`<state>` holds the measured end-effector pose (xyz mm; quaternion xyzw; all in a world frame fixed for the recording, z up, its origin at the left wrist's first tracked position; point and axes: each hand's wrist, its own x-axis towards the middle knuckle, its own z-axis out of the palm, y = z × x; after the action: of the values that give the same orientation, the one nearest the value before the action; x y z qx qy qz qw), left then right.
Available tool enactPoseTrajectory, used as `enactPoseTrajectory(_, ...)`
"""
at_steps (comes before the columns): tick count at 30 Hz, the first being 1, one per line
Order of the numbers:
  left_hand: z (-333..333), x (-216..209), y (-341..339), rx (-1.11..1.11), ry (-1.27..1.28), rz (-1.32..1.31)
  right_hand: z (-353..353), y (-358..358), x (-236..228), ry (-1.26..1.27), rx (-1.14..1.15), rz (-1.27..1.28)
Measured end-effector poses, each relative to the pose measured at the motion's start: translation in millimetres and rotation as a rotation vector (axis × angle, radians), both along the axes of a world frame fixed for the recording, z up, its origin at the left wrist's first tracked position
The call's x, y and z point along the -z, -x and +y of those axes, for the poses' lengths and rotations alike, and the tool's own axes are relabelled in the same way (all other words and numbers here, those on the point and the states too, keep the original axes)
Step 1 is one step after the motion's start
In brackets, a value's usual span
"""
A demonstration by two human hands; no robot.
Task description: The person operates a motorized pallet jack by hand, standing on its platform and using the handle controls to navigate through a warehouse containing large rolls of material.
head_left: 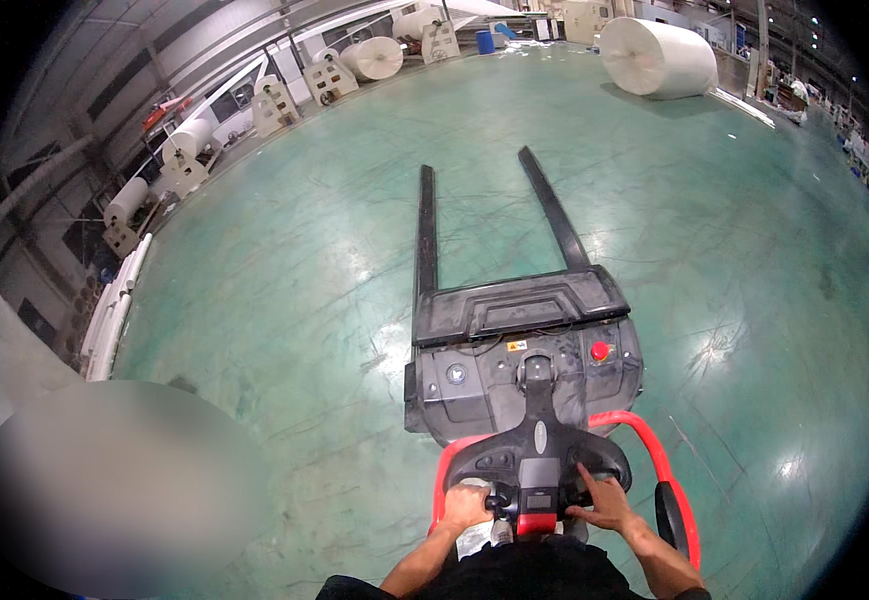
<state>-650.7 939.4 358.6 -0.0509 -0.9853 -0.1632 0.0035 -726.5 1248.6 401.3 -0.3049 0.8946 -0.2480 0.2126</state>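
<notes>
I stand at the control handle (540,440) of an electric pallet truck, its black body (525,370) ahead of me. My left hand (467,506) is closed round the handle's left grip, thumb by a small black control. On the right side rests my right hand (605,502), index finger stretched up against the handle's face and thumb beside the right control; its other fingers are mostly hidden. Two black forks, the left fork (427,225) and the right fork (555,205), reach forward with no load on them. A red button (600,351) sits on the body.
Red guard rails (660,450) curve round both sides of me. Far ahead, a large white roll (658,60) lies on the green floor (285,250). Machines with white rolls (373,58) line the left, near long white tubes (120,305). A blurred patch covers the lower left.
</notes>
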Motion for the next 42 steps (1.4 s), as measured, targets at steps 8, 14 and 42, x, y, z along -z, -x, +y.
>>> enactPoseTrajectory(8, 8.9, 7.0, -3.2, 0.008, -0.011, 0.014, 7.3, 1.8, -12.7, -0.005, -0.019, 0.094)
enactPoseTrajectory(14, 25.4, -21.4, 15.1, 0.080, 0.055, -0.484, 24.5, -2.4, -11.7, 0.021, 0.089, 0.209)
enactPoseTrajectory(42, 152.0, -4.1, 5.2, -0.019, -0.063, -0.569, 106.7, 66.6, 24.4, 0.012, -0.027, 0.234)
